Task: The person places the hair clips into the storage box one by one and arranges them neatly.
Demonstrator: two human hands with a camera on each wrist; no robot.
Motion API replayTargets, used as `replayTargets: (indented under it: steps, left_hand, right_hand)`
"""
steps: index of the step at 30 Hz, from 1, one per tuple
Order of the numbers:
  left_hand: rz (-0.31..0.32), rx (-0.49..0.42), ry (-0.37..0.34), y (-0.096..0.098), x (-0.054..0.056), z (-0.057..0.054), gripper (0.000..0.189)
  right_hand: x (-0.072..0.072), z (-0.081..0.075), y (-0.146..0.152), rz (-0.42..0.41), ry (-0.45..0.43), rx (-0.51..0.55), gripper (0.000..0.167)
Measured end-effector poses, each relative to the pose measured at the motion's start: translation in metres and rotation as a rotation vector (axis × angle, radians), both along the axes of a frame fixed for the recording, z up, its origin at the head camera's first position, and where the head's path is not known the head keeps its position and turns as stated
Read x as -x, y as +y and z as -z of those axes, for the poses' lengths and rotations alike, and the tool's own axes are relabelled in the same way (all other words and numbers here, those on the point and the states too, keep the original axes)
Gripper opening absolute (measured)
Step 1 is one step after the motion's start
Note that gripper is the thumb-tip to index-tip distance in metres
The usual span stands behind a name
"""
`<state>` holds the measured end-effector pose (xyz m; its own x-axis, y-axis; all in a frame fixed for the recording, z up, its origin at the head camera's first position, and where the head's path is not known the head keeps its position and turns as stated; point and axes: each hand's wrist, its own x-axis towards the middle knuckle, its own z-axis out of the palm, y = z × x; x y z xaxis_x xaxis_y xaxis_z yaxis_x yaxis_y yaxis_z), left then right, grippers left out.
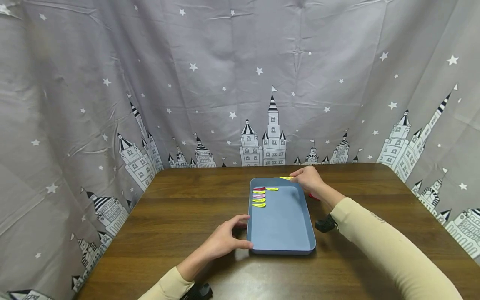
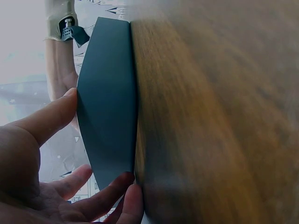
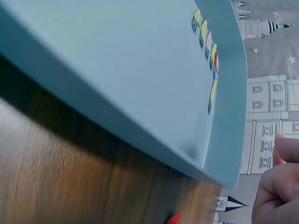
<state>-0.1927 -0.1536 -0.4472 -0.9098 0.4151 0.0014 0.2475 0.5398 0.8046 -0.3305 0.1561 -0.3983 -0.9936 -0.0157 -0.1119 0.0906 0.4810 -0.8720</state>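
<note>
A shallow blue-grey tray (image 1: 283, 225) lies on the table, longer from front to back than across. Down its far left side runs a column of hair clips (image 1: 259, 196) in dark red, yellow and pink, with a lone yellow clip (image 1: 272, 189) just right of the top one. My right hand (image 1: 308, 179) pinches another yellow hair clip (image 1: 286, 178) above the tray's far rim. At the left wall my left hand (image 1: 225, 238) rests with thumb and fingers spread; its thumb (image 2: 60, 112) touches the rim in the left wrist view.
On the wooden table (image 1: 195, 200), a red clip (image 1: 314, 196) lies right of the tray, partly hidden by the right forearm; its tip also shows in the right wrist view. A grey curtain (image 1: 210, 104) with castles and stars hangs behind the table.
</note>
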Motion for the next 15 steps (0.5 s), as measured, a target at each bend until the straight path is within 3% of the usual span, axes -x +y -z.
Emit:
replayTargets:
  steps: [15]
  left_hand:
    - [0.0,0.01,-0.011,0.0,0.0,0.0,0.08]
  right_hand:
    - [0.006,0.014,-0.024,-0.032,-0.056,0.002,0.025]
